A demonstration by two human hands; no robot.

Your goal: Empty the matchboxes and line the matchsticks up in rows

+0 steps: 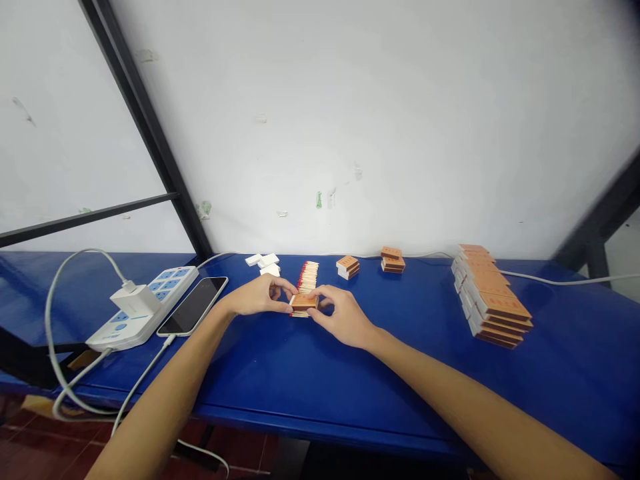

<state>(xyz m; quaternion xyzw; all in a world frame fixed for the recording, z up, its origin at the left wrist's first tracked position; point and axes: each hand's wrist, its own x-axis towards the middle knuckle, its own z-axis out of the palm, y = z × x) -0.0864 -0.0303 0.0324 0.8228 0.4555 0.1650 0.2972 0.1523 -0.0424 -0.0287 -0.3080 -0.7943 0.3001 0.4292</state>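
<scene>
From the head view, the one there is, I see the box (305, 302) at the near part of a row of matches (309, 275) on the blue counter (400, 407). Matches show on its far and near sides; whether it rests on them or is held just above, I can't tell. The left hand (265, 295) has its grip on the left end, thumb and fingers pinching; the right hand (344, 316) pinches the right end likewise.

It looks like thin card: very light, I'd judge, stiff enough for a gentle squeeze but easily crushed by a hard one. A pale edge shows at the left end, perhaps a tray, which could slide if pushed. The ends or long edges seem the best hold. Loose matches would probably roll and snap easily, so better gathered than pressed.
</scene>
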